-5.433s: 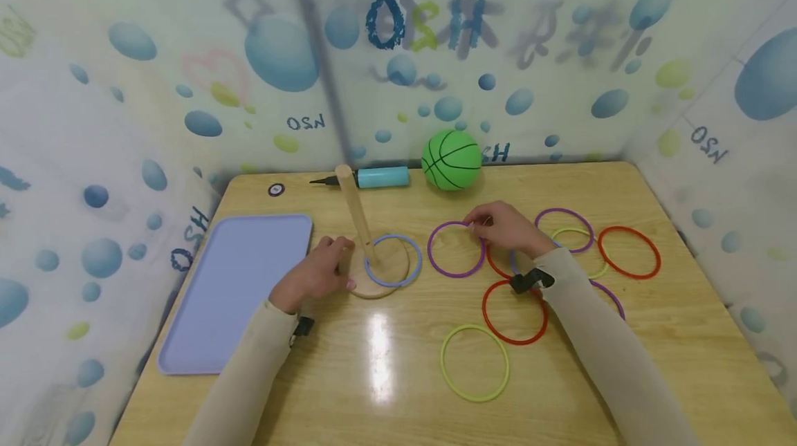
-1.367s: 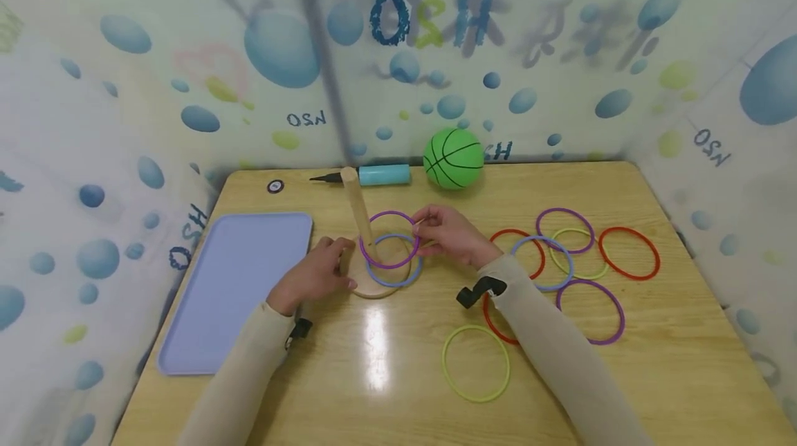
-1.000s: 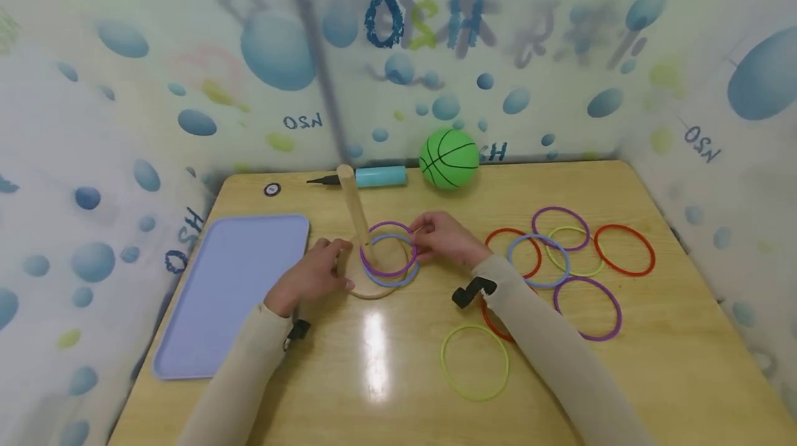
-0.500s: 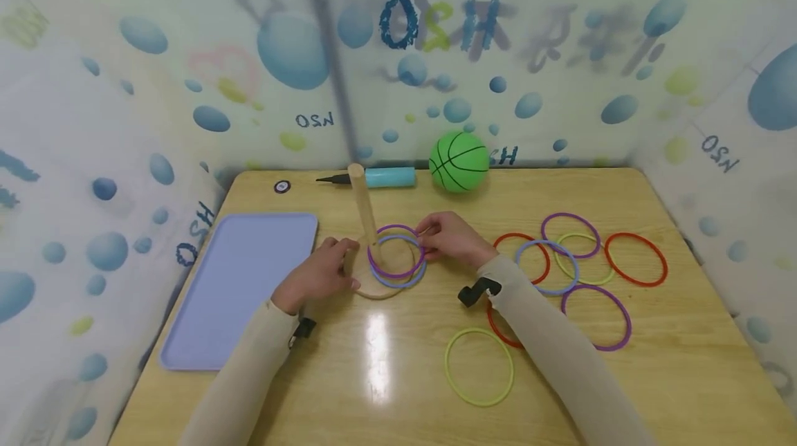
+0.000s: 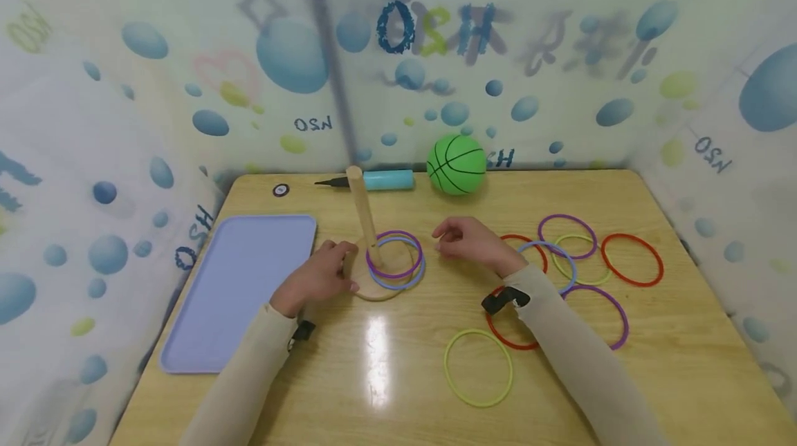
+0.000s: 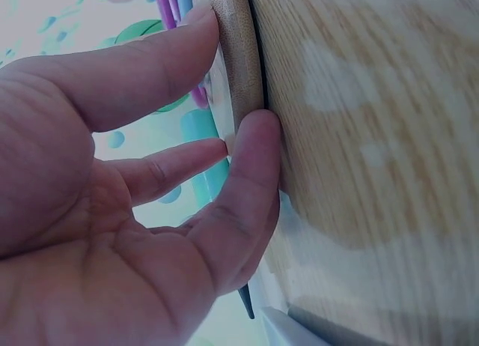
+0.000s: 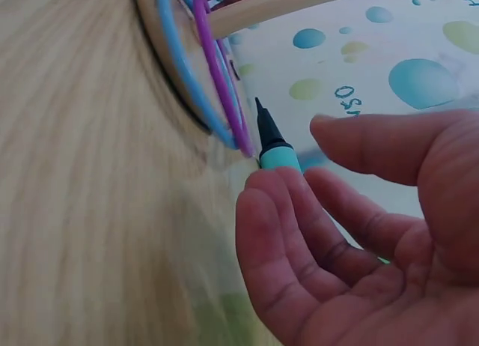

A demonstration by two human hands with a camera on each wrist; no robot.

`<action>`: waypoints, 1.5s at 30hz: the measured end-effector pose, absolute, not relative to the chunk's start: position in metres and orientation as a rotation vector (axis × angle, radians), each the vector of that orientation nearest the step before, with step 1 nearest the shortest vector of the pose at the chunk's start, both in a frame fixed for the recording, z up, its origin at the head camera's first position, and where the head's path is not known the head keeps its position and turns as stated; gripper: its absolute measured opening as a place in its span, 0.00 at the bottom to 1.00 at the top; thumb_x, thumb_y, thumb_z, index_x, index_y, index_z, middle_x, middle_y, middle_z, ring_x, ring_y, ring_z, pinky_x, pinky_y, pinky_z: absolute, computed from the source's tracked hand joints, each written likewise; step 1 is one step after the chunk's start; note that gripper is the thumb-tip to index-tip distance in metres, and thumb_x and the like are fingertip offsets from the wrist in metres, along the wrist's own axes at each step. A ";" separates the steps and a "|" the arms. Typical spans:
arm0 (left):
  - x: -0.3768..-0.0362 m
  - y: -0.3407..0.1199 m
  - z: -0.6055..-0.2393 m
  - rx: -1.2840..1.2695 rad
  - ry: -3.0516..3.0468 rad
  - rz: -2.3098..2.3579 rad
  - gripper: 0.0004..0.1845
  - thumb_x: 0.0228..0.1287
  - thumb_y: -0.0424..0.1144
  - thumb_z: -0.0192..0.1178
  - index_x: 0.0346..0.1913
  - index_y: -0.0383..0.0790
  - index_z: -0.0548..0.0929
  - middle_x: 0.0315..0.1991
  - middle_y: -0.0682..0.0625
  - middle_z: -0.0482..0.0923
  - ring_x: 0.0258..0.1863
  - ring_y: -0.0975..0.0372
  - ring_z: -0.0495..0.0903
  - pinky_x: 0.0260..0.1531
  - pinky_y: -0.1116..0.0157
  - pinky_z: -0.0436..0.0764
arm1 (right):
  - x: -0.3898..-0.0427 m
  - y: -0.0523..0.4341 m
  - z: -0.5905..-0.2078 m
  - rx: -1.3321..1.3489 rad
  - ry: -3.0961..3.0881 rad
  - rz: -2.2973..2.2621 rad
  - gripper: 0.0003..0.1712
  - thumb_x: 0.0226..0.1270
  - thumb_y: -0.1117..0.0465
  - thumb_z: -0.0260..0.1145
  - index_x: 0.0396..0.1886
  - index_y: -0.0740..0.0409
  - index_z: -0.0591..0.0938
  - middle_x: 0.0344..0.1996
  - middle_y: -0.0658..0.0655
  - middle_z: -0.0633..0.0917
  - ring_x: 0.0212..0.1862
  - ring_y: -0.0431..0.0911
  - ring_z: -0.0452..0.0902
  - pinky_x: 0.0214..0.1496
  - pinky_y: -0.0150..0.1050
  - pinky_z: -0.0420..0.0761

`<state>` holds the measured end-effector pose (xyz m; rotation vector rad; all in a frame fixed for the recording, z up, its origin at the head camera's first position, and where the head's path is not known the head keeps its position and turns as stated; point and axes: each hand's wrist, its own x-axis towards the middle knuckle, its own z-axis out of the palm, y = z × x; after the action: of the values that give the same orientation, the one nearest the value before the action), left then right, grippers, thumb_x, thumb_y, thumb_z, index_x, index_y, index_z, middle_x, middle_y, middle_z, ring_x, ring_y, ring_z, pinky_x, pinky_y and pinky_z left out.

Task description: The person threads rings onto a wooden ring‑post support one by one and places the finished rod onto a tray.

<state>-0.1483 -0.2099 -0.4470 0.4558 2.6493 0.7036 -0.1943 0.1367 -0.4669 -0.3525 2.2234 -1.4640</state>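
Right hand (image 5: 476,245) is drifting off toward 3 o'clock, loosely curled, holding nothing, leaving the purple ring (image 7: 218,65) circling the peg (image 5: 364,214). Left hand (image 5: 317,279) is pinching the base (image 5: 366,283) at 9 o'clock; if that's loosening, bumps could be shifting it.

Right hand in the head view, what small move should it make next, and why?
Probably reach for the nearby red ring: the right hand holds nothing, a purple ring and a blue ring circle the post, and the left hand holds its base.
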 end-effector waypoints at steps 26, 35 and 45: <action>-0.146 -0.214 -0.448 0.470 2.654 0.759 0.37 0.62 0.39 0.76 0.72 0.35 0.73 0.55 0.34 0.73 0.47 0.51 0.81 0.51 0.50 0.82 | -0.106 0.176 -0.477 -0.814 2.169 -1.149 0.11 0.71 0.60 0.74 0.51 0.51 0.86 0.38 0.45 0.87 0.42 0.39 0.84 0.47 0.34 0.83; -0.147 -0.214 -0.451 0.486 2.634 0.786 0.37 0.62 0.38 0.77 0.71 0.34 0.73 0.53 0.34 0.72 0.47 0.51 0.81 0.51 0.51 0.82 | -0.087 0.168 -0.469 -0.982 2.300 -0.920 0.09 0.63 0.65 0.76 0.38 0.47 0.86 0.29 0.40 0.81 0.34 0.33 0.76 0.40 0.30 0.78; -0.150 -0.213 -0.450 0.457 2.627 0.763 0.38 0.62 0.39 0.77 0.72 0.35 0.73 0.53 0.36 0.73 0.47 0.53 0.80 0.50 0.54 0.81 | -0.097 0.167 -0.471 -1.040 2.347 -0.895 0.08 0.72 0.64 0.71 0.40 0.43 0.89 0.35 0.38 0.84 0.38 0.32 0.77 0.45 0.31 0.80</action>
<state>-0.1504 -0.2131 -0.4498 0.4571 2.6266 0.7629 -0.0971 0.1671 -0.4709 -1.0404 2.3467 -0.8947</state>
